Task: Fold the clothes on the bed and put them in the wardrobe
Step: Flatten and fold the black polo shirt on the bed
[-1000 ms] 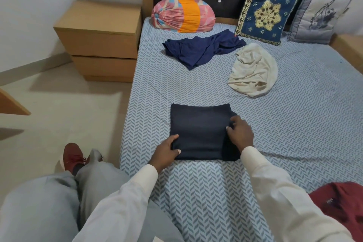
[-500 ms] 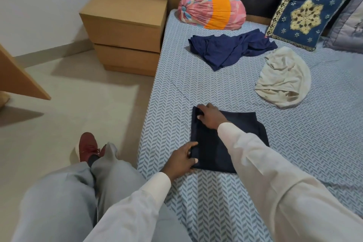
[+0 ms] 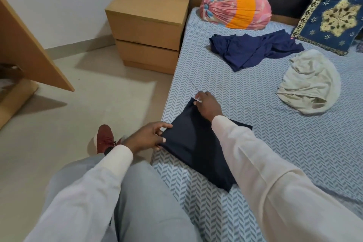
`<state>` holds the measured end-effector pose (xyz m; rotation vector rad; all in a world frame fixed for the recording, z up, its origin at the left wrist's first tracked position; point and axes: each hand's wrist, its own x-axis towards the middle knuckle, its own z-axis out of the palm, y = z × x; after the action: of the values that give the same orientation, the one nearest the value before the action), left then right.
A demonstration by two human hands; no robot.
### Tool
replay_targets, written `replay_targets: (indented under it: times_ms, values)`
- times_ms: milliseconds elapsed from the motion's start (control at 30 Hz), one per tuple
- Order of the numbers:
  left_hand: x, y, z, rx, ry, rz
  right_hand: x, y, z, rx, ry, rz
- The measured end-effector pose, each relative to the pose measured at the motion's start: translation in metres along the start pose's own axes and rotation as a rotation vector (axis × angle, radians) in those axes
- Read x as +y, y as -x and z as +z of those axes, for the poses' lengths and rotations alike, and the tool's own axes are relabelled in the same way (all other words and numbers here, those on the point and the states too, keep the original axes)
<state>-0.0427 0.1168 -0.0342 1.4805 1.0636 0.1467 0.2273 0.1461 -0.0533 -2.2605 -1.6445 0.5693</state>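
Note:
A folded dark navy garment (image 3: 193, 148) lies near the left edge of the bed (image 3: 294, 153), its left side lifted slightly off the sheet. My left hand (image 3: 149, 138) pinches its near left corner. My right hand (image 3: 207, 105) grips its far left corner, with my right sleeve crossing over the cloth. Farther up the bed lie a crumpled blue garment (image 3: 253, 50) and a crumpled cream garment (image 3: 309, 82), both unfolded. A slanted wooden panel (image 3: 29, 49) stands at the far left; what it belongs to I cannot tell.
A wooden two-drawer nightstand (image 3: 149, 25) stands against the bed's head end. A pink and orange bolster (image 3: 235, 9) and a blue embroidered cushion (image 3: 334, 13) lean on the dark headboard. My grey-trousered legs and a red shoe (image 3: 105, 138) are on the floor beside the bed.
My right hand moved from the garment's right edge to its far left corner. My left hand shifted to pinch the near left corner. The garment's left side rose and turned, and my view swung left.

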Motion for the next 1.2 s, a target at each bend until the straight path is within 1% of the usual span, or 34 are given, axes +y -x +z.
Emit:
replay_targets:
  times_ms: [67, 133, 167, 200, 233, 267, 333, 367, 400, 467, 533, 600, 733, 867, 967, 1033, 1133, 1200]
  values:
    - [-0.002, -0.001, -0.005, 0.104, -0.202, -0.012, 0.002, 0.003, -0.007, -0.016, -0.078, -0.058]
    - [-0.002, -0.002, 0.007, 0.256, -0.52, -0.02, 0.013, 0.014, -0.023, -0.064, -0.084, -0.144]
    - [-0.001, -0.001, 0.018, 0.333, -0.617, 0.002, 0.023, 0.022, -0.033, -0.097, -0.086, -0.176]
    - [0.003, 0.0, 0.033, 0.378, -0.638, 0.044, 0.036, 0.032, -0.044, -0.136, -0.093, -0.19]
    - [0.007, 0.002, 0.05, 0.389, -0.605, 0.108, 0.05, 0.044, -0.056, -0.185, -0.092, -0.195]
    - [0.012, 0.004, 0.067, 0.364, -0.561, 0.171, 0.062, 0.055, -0.067, -0.252, -0.076, -0.191]
    - [0.022, 0.01, 0.107, 0.257, -0.527, 0.282, 0.091, 0.076, -0.084, -0.393, -0.014, -0.158]
    - [0.026, 0.011, 0.127, 0.201, -0.54, 0.325, 0.106, 0.083, -0.088, -0.424, 0.031, -0.154]
    - [0.028, 0.013, 0.144, 0.149, -0.561, 0.352, 0.118, 0.085, -0.088, -0.424, 0.077, -0.168]
    - [0.03, 0.015, 0.173, 0.054, -0.633, 0.356, 0.142, 0.087, -0.084, -0.359, 0.127, -0.179]
    - [0.031, 0.018, 0.194, 0.013, -0.779, 0.328, 0.161, 0.09, -0.081, -0.343, 0.128, -0.143]
    - [0.03, 0.022, 0.206, 0.019, -0.934, 0.315, 0.173, 0.091, -0.078, -0.364, 0.106, -0.123]
    - [0.031, 0.027, 0.223, 0.059, -1.096, 0.328, 0.17, 0.094, -0.071, -0.289, 0.075, -0.083]
    - [0.035, 0.033, 0.236, 0.122, -1.113, 0.302, 0.17, 0.089, -0.064, -0.216, 0.045, -0.039]
    - [0.036, 0.035, 0.24, 0.15, -1.11, 0.253, 0.163, 0.087, -0.07, -0.245, 0.029, 0.012]
    - [0.038, 0.036, 0.242, 0.15, -1.139, 0.218, 0.158, 0.087, -0.074, -0.253, 0.046, 0.015]
    - [0.041, 0.038, 0.243, 0.156, -1.199, 0.228, 0.152, 0.091, -0.078, -0.256, 0.075, -0.01]
    - [0.04, 0.04, 0.24, 0.142, -1.196, 0.243, 0.149, 0.095, -0.08, -0.254, 0.072, -0.001]
